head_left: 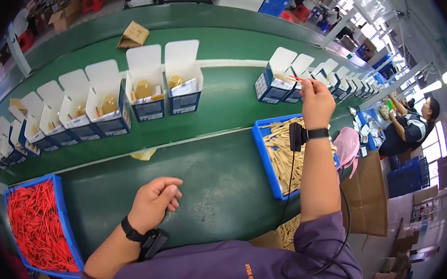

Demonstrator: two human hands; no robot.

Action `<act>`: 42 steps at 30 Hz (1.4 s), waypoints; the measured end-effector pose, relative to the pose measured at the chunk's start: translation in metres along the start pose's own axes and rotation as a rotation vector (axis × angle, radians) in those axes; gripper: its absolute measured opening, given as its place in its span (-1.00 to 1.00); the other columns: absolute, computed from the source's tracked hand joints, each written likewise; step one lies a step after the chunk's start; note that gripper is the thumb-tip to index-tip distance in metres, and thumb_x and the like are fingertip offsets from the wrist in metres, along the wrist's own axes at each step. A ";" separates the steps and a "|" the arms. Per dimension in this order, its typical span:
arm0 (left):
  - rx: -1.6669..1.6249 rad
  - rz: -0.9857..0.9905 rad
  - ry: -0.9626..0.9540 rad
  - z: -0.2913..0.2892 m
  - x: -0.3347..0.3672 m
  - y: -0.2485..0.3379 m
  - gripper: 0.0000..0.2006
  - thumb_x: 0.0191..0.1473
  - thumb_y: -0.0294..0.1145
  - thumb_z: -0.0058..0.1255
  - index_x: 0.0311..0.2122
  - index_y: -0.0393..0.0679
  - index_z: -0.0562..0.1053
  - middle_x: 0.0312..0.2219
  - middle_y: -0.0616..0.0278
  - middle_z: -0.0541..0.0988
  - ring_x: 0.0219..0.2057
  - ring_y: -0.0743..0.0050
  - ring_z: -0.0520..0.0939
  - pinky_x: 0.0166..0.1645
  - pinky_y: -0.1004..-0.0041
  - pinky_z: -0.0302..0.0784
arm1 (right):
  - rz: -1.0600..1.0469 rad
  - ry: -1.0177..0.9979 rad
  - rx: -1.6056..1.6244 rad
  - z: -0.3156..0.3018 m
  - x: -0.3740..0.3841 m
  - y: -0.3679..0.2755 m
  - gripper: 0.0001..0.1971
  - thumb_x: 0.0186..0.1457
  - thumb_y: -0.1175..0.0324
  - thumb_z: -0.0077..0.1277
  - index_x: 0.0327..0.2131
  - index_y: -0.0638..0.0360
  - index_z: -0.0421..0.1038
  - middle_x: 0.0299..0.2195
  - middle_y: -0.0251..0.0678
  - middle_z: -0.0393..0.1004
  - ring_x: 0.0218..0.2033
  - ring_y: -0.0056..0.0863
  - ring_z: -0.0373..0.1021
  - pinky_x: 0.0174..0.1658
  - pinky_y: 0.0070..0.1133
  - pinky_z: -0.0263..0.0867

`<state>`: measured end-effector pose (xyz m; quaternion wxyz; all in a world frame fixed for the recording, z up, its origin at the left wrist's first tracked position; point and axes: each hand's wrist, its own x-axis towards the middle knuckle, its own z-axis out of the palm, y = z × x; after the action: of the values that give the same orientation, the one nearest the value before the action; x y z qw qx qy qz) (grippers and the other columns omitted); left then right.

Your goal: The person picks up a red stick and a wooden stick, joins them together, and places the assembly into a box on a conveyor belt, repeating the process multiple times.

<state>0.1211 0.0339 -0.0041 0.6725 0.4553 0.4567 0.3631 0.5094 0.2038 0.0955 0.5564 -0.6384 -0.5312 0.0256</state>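
Note:
My right hand (318,97) is raised at the open cartons on the right side of the bench. It pinches a thin red stick (295,78) that points left over an open blue-and-white carton (273,86). A blue tray (278,181) of small pale wooden pieces lies below my right wrist. My left hand (157,200) hovers over or rests on the green bench, its fingers curled in, and nothing shows in it. Left of it stands a blue tray (66,221) of red sticks (38,224). Open cartons (185,92) with amber round items stand in a row beyond.
A cardboard piece (134,35) lies on the far ledge. A yellow scrap (143,154) is on the bench. A pink bag (347,145) and a large cardboard box (365,195) are at my right. Another person (411,128) works farther right. Cables hang from my right wrist.

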 end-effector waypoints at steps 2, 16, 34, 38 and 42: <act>0.020 0.015 0.001 0.004 0.004 0.001 -0.75 0.30 -0.41 -0.11 -0.01 -0.30 0.45 -0.34 0.20 0.57 -0.44 0.58 0.58 -0.35 0.59 0.54 | -0.147 -0.017 -0.441 0.004 0.031 0.023 -0.76 0.19 0.21 0.04 -0.28 0.16 0.60 -0.39 -0.15 0.62 -0.39 -0.26 0.55 -0.26 -0.41 0.44; 0.034 -0.005 0.047 0.007 0.009 0.011 -0.78 0.28 -0.45 -0.09 -0.04 -0.30 0.44 -0.34 0.14 0.57 -0.43 0.53 0.60 -0.36 0.55 0.57 | -0.232 -0.514 -0.659 0.051 0.056 0.025 -0.76 0.09 0.19 0.04 -0.45 0.09 0.62 -0.43 -0.10 0.59 -0.34 -0.10 0.53 -0.23 -0.28 0.45; 0.013 0.001 0.033 -0.002 0.006 -0.010 -0.77 0.27 -0.45 -0.07 -0.02 -0.30 0.44 -0.34 0.20 0.57 -0.42 0.57 0.58 -0.33 0.57 0.55 | -0.122 -0.838 -0.648 -0.048 -0.032 -0.015 -0.69 -0.03 0.16 0.21 -0.31 0.22 0.58 -0.39 -0.10 0.59 -0.34 -0.15 0.53 -0.22 -0.36 0.43; 0.034 -0.030 0.022 -0.018 -0.045 0.031 -0.76 0.27 -0.43 -0.05 -0.01 -0.27 0.45 -0.34 0.25 0.57 -0.42 0.61 0.57 -0.33 0.57 0.54 | -0.083 -0.921 -0.752 -0.103 -0.098 -0.071 -0.61 -0.12 0.14 0.24 -0.26 0.23 0.55 -0.39 -0.06 0.58 -0.30 -0.09 0.52 -0.21 -0.32 0.42; 0.032 -0.020 -0.120 -0.016 -0.103 0.046 -0.75 0.27 -0.36 -0.03 0.01 -0.19 0.46 -0.35 0.34 0.57 -0.42 0.67 0.56 -0.31 0.57 0.55 | -0.016 -0.839 -0.753 -0.171 -0.169 -0.126 -0.68 -0.15 0.32 0.20 -0.28 0.28 0.49 -0.50 0.03 0.46 -0.43 0.00 0.43 -0.32 -0.26 0.35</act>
<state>0.0695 -0.0398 0.0654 0.6948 0.4825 0.4259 0.3211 0.4610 -0.0559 0.1584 0.0314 -0.7240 -0.6843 0.0814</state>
